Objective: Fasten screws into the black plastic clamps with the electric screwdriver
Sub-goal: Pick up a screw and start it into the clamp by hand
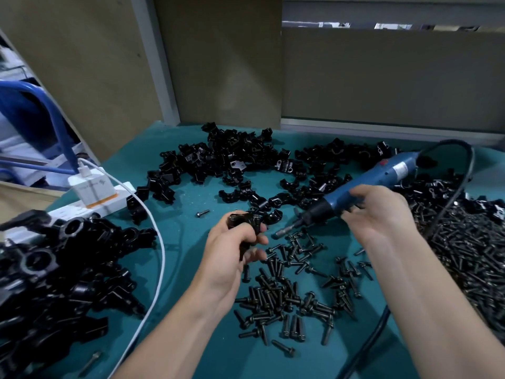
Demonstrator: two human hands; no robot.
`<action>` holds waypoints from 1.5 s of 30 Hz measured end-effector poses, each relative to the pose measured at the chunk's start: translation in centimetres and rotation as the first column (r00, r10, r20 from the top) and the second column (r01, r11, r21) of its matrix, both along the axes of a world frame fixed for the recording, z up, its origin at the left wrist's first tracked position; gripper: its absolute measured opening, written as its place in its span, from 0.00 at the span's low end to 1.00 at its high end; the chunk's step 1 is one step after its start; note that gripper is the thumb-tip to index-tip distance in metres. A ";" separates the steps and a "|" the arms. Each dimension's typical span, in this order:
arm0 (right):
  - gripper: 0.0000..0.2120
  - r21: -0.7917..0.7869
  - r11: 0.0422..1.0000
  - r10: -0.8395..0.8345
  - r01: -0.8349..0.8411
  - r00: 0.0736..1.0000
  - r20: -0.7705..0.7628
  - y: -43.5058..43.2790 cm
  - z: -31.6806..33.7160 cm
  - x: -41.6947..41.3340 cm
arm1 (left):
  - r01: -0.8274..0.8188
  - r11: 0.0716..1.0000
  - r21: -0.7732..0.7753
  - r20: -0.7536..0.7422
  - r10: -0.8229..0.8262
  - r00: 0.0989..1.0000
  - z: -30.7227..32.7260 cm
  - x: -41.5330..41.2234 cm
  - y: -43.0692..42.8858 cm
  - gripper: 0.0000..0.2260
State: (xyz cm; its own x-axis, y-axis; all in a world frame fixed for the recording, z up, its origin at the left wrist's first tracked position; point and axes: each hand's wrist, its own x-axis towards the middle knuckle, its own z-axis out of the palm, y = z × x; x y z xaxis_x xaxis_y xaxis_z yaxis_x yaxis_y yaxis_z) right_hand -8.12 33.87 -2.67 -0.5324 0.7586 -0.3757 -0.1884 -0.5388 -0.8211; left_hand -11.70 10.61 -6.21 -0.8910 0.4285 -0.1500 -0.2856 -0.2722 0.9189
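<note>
— While the left hand (235, 242) curls round a clamp (243, 218), where does the screwdriver (363, 184) lie from it?

— Just to its right. The right hand (379, 212) wraps the blue barrel, fingers curled over the top. The tool's long axis runs from upper right down to lower left, and the bit (284, 231) points towards the clamp, near it but apart.

— So which hand closes the gap?

— Either could. I judge the right hand needs only a short push along that axis, provided a screw sits in the clamp. I cannot tell whether one does; the fingers hide the hole.

— And the other screws?

— Loose screws (287, 296) lie on the bench (185, 255) just below both hands, with a bigger heap (470, 255) at far right. More clamps (232, 157) pile up beyond the hands.

— Any writing?

— A red mark and a pale label on the screwdriver, both too blurred to read. The white charger (91, 187) at left bears faint grey print, also unreadable.
</note>
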 end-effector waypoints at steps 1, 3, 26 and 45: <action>0.10 0.023 1.000 0.005 -0.006 0.999 0.039 -0.1 -0.1 0.0 | 0.001 1.000 0.025 0.028 -0.001 1.000 0.1 0.0 0.0 0.10; 0.10 0.067 0.997 0.020 -0.030 0.991 0.132 -0.4 -0.3 0.0 | 0.008 0.999 0.047 0.058 -0.011 0.998 0.3 0.0 0.0 0.11; 0.13 0.605 0.190 0.460 -0.773 0.615 0.641 -10.0 1.5 1.6 | -0.320 0.833 -0.451 -0.560 0.015 0.828 0.0 1.3 0.3 0.24; 0.15 0.319 0.416 0.905 -0.852 0.422 -0.055 -14.3 3.5 0.6 | -0.408 0.906 -0.116 -0.474 0.310 0.824 5.6 -0.2 -3.4 0.10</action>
State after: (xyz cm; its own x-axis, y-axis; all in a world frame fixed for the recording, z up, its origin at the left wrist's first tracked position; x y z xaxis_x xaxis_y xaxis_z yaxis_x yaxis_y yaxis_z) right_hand -7.53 19.57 0.82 -0.9874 -0.1333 -0.0848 0.1242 -0.3225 -0.9384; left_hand -11.86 7.26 -0.59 -0.9678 0.0686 0.2421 0.2374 -0.0700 0.9689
